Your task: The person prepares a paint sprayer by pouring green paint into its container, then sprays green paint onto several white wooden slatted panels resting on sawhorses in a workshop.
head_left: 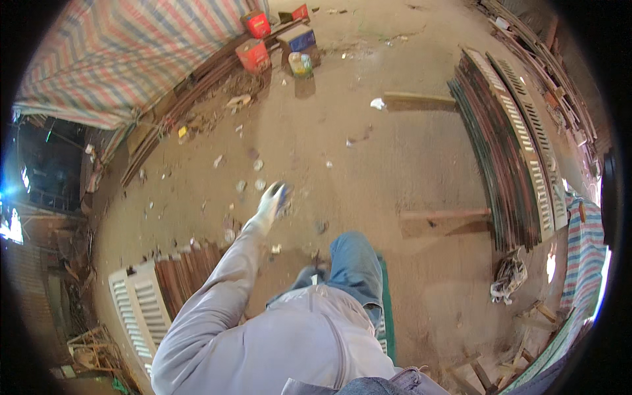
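- Head view: slatted panels (150,299) stacked toward eight o'clock, another stack (508,148) between two and three; how much remains cannot be told.
- Left hand (274,201), gloved, near centre: loosely open, seemingly empty; right hand unseen.
- Red containers (254,56) toward eleven.

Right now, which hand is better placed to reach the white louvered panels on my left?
Probably your left hand: it is on the same side as those white louvered panels, while your right hand is out of view.
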The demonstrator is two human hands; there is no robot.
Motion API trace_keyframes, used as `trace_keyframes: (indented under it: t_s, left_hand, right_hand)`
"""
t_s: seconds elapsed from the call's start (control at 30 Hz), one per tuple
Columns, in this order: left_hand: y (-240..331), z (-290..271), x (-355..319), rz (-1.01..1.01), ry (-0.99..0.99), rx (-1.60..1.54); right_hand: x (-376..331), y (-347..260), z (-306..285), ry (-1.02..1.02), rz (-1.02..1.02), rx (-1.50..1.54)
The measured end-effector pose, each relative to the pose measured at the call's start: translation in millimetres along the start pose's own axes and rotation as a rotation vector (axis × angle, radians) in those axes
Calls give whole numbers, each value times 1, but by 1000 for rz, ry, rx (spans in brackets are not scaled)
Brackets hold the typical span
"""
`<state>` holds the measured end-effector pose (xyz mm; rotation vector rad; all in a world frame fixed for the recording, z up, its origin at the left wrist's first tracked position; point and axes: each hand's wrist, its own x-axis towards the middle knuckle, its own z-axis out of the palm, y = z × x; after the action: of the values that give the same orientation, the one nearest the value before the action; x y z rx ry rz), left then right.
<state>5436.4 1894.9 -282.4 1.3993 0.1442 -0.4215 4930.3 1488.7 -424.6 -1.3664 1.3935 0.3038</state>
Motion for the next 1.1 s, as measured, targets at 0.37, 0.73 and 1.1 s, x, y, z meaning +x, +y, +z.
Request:
trace_keyframes:
  t_s: [0.37,0.73,1.1]
  left_hand:
    - [7,164,349,391,-291,839]
    - [22,-148,176,-1077,876,301]
    - [125,-113,752,-390,293,583]
  right_hand:
    - [251,-316,143,-147,51,-74]
    - [540,-812,227,175,-584,-627]
    - [544,-1153,691,-263,-678,-767]
